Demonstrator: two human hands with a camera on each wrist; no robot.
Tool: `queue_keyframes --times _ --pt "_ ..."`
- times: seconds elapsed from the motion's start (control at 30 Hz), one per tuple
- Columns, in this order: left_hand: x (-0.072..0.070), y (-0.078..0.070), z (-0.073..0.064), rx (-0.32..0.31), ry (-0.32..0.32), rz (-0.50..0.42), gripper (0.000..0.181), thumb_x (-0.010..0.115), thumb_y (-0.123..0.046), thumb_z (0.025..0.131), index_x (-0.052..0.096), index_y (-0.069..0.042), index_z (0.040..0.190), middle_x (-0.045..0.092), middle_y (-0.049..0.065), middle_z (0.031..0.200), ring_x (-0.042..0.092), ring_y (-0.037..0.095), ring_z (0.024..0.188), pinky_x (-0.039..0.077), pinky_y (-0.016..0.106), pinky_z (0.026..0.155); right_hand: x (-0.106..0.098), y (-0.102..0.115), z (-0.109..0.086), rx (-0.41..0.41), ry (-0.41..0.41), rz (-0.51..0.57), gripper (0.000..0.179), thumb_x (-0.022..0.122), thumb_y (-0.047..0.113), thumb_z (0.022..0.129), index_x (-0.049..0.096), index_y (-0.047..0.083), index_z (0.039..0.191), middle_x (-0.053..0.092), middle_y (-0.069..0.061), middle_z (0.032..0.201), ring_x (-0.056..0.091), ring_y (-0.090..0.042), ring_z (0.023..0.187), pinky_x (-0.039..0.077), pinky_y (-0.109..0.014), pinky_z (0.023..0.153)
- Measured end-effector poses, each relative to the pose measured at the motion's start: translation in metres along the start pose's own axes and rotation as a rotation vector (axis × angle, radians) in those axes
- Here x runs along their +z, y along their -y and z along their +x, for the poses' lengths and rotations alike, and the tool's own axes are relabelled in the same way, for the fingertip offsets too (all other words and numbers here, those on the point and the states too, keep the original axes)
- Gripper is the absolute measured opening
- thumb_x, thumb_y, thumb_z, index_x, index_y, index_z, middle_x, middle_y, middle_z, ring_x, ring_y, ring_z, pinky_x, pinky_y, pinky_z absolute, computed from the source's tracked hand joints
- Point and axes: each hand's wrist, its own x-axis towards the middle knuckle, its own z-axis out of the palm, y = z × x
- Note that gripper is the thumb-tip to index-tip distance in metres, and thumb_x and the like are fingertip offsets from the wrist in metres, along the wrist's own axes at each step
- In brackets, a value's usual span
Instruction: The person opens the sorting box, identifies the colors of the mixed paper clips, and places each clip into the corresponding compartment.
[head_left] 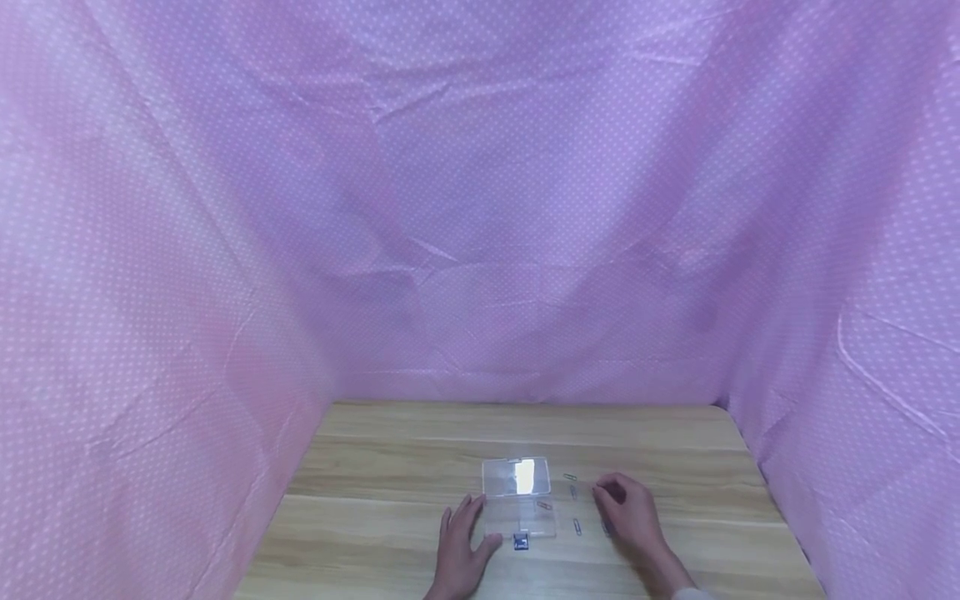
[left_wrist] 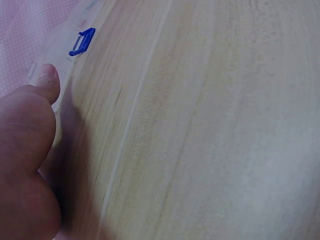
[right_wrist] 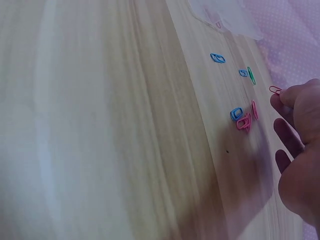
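A clear plastic box lies with its lid laid back and a blue latch at its front. My left hand holds the box by its left end, fingers near the hinge corner and thumb at the front edge; in the left wrist view the thumb lies against the box's edge. Between thumb and forefinger, my right hand pinches a red paper clip above the table, to the right of the box. One paper clip shows within the box.
Several loose paper clips lie on the wooden table between box and right hand: a green clip, blue clips such as one nearer the box, and pink clips. Pink dotted cloth walls the table's back and sides.
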Motion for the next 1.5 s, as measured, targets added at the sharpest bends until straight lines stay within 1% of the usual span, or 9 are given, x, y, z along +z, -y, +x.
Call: queue_keyframes --times 0.1,0.27,0.37,0.47,0.6,0.83,1.03,1.23,1.5 --pt "0.0 0.0 0.0 0.008 -0.006 -0.006 0.067 0.076 -0.044 0.09 0.054 -0.021 0.149 0.052 0.018 0.157 0.038 0.046 0.151 0.017 0.068 0.126 -0.002 0.0 -0.004 -0.01 0.001 -0.01 0.012 0.076 0.022 0.094 0.075 0.019 0.106 0.078 0.004 0.102 0.072 -0.013 0.102 0.064 -0.039 0.093" --pt "-0.001 0.001 0.001 -0.014 0.014 -0.01 0.068 0.076 -0.045 0.09 0.053 -0.023 0.15 0.051 0.016 0.158 0.036 0.045 0.153 0.015 0.066 0.129 -0.005 0.002 -0.012 -0.014 -0.006 0.006 0.012 0.077 0.022 0.093 0.076 0.019 0.105 0.079 0.003 0.102 0.074 -0.012 0.098 0.066 -0.032 0.088" --pt "-0.001 0.002 0.003 -0.008 0.027 0.0 0.069 0.077 -0.043 0.09 0.051 -0.023 0.151 0.053 0.012 0.158 0.038 0.039 0.153 0.01 0.06 0.13 -0.006 0.004 -0.017 -0.013 -0.007 0.017 0.012 0.077 0.023 0.094 0.076 0.02 0.105 0.078 0.003 0.104 0.074 -0.016 0.104 0.065 -0.038 0.095" --pt "-0.001 0.002 0.004 0.021 0.021 0.014 0.07 0.078 -0.039 0.089 0.051 -0.019 0.151 0.056 0.01 0.155 0.041 0.036 0.152 0.005 0.056 0.13 -0.007 0.006 -0.021 -0.009 -0.001 0.034 0.011 0.076 0.022 0.093 0.076 0.021 0.104 0.077 0.003 0.108 0.071 -0.023 0.114 0.06 -0.052 0.105" --pt "0.0 0.002 0.003 0.043 0.004 0.016 0.069 0.078 -0.038 0.089 0.052 -0.017 0.15 0.058 0.011 0.153 0.042 0.036 0.151 0.005 0.052 0.129 -0.004 0.01 -0.025 -0.033 -0.013 0.023 0.009 0.077 0.02 0.092 0.077 0.022 0.1 0.077 0.006 0.103 0.069 -0.024 0.115 0.057 -0.055 0.106" --pt "0.002 0.003 0.002 0.079 -0.033 0.04 0.069 0.079 -0.037 0.088 0.054 -0.016 0.148 0.06 0.011 0.15 0.046 0.037 0.148 0.008 0.049 0.127 0.005 0.017 -0.03 -0.141 -0.064 -0.009 0.013 0.082 0.015 0.087 0.076 0.024 0.094 0.077 0.014 0.094 0.072 -0.013 0.102 0.064 -0.045 0.096" --pt "0.0 0.002 0.003 0.039 0.006 0.029 0.07 0.078 -0.039 0.089 0.052 -0.017 0.15 0.058 0.01 0.153 0.043 0.036 0.151 0.008 0.057 0.129 0.013 0.023 -0.031 -0.204 -0.064 0.028 0.017 0.084 0.009 0.084 0.076 0.023 0.091 0.077 0.013 0.091 0.073 -0.006 0.094 0.067 -0.038 0.092" --pt "-0.002 -0.001 0.004 0.024 0.031 0.001 0.069 0.077 -0.038 0.09 0.051 -0.016 0.15 0.056 0.011 0.154 0.04 0.037 0.153 0.006 0.058 0.131 0.021 0.03 -0.029 -0.234 -0.051 0.03 0.016 0.084 0.009 0.083 0.076 0.02 0.092 0.077 0.014 0.092 0.073 -0.007 0.094 0.066 -0.035 0.092" --pt "-0.001 -0.001 0.004 0.041 0.007 0.008 0.07 0.075 -0.041 0.091 0.05 -0.018 0.151 0.056 0.012 0.154 0.041 0.039 0.151 0.01 0.062 0.128 0.032 0.043 -0.03 -0.217 0.026 0.068 0.014 0.082 0.009 0.086 0.076 0.017 0.096 0.077 0.013 0.094 0.071 -0.005 0.095 0.064 -0.027 0.094"
